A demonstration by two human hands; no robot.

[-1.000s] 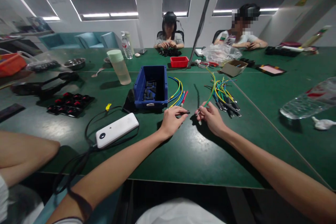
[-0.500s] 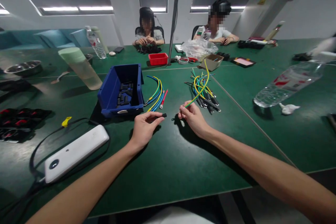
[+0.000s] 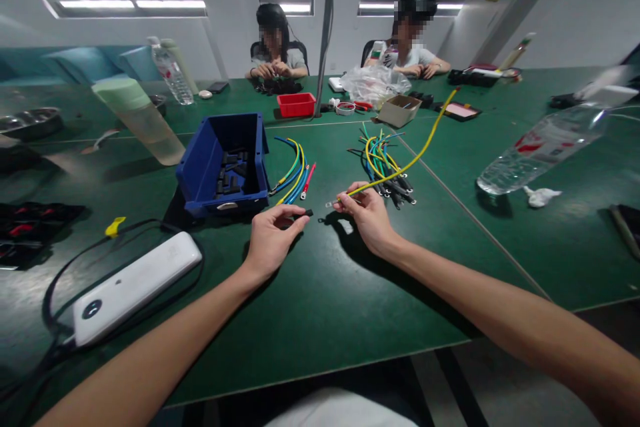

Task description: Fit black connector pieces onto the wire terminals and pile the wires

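Observation:
My left hand [image 3: 273,237] pinches a short black sleeve [image 3: 309,213] between thumb and fingertips, just above the table. Facing it, my right hand [image 3: 367,213] grips a yellow-green wire [image 3: 417,158] near its end, where a metal ring terminal [image 3: 329,204] sticks out towards the sleeve. A small gap separates terminal and sleeve. Beyond my left hand lie several blue and yellow wires [image 3: 300,173] and a red-sleeved terminal [image 3: 309,180]. Past my right hand is a pile of wires with black sleeves [image 3: 397,193]. The blue bin [image 3: 223,207] holds several black sleeves [image 3: 233,170].
A white power bank [image 3: 137,287] with a black cable lies left. A green-lidded bottle [image 3: 140,121] and a tilted water bottle [image 3: 545,140] flank the work area. A metal pole [image 3: 326,33], red tray [image 3: 296,105] and cardboard box [image 3: 399,110] stand farther back. Two people sit opposite.
The wire in my right hand has swung from pointing up and away to slanting out to the right, and its terminal now shows clearly towards the sleeve. The view has shifted slightly.

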